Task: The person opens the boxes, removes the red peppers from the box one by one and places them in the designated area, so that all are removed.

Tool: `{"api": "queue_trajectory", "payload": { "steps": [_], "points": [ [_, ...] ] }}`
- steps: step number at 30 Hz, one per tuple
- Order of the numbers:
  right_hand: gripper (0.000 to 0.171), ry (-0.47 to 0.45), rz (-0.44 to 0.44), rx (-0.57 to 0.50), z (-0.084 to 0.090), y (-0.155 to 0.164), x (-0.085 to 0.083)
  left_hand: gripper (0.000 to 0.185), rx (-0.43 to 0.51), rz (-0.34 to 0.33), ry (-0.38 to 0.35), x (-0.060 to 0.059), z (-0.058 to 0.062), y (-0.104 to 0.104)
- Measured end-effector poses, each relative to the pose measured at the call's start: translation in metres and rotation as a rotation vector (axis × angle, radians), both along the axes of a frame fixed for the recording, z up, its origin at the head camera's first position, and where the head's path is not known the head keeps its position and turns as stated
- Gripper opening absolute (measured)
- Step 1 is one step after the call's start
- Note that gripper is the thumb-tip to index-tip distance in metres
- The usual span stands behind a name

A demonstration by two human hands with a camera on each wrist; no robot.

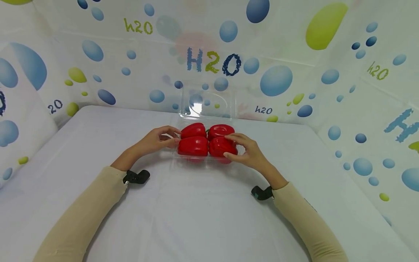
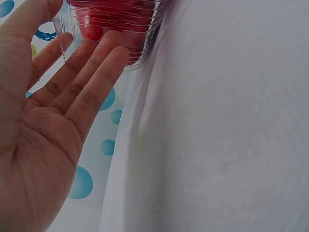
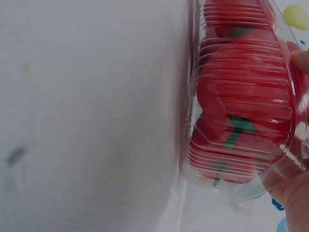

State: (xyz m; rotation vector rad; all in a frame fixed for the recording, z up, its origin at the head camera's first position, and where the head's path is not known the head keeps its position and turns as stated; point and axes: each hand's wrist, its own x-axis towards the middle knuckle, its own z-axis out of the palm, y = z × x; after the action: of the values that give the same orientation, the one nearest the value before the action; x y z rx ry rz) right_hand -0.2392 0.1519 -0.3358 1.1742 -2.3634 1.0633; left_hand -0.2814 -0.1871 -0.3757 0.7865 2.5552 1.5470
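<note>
A clear plastic clamshell container (image 1: 203,158) stands on the table with its transparent lid (image 1: 209,103) raised at the back. Inside, several red bell peppers sit in two rows; green stems show through the ribbed wall in the right wrist view. My right hand (image 1: 250,151) spans the front right bell pepper (image 1: 219,146), with fingers on its far side and the thumb at its near side. At the container's left wall, my left hand (image 1: 157,140) has its fingertips by the front left bell pepper (image 1: 193,146). Its fingers (image 2: 91,92) look nearly straight and hold nothing.
White cloth covers the table (image 1: 196,218). Behind it hangs a white backdrop (image 1: 288,43) with blue and green drops and H2O lettering, close behind the raised lid. A black wrist camera sits at each sleeve cuff.
</note>
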Motion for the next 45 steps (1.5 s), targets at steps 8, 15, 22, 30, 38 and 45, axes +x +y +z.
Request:
{"api": "queue_trajectory", "payload": {
  "steps": [8, 15, 22, 30, 38, 45],
  "points": [
    [0.05, -0.07, 0.005, -0.069, 0.004, 0.0048, 0.0004, 0.04, -0.021, -0.011, 0.031, -0.0012, 0.0009, 0.0007],
    [0.051, -0.127, -0.001, -0.073, 0.0057, 0.0067, 0.0005, 0.04, -0.036, -0.002, 0.015, 0.0004, -0.0003, -0.0005],
    [0.051, -0.137, -0.006, -0.079, 0.0057, 0.0063, 0.0005, 0.041, -0.026, -0.006, 0.002, 0.0019, -0.0006, -0.0011],
    [0.05, -0.151, -0.014, -0.097, 0.0056, 0.0067, 0.001, 0.041, -0.022, -0.007, -0.008, 0.0015, 0.0, -0.0001],
    [0.05, -0.15, -0.033, -0.123, 0.0068, 0.0074, 0.0022, 0.041, -0.02, -0.008, -0.016, 0.0013, 0.0008, 0.0004],
    [0.05, -0.185, -0.046, -0.13, 0.0084, 0.0072, 0.0018, 0.042, -0.013, -0.01, -0.029, 0.0008, -0.0003, -0.0011]
  ]
}}
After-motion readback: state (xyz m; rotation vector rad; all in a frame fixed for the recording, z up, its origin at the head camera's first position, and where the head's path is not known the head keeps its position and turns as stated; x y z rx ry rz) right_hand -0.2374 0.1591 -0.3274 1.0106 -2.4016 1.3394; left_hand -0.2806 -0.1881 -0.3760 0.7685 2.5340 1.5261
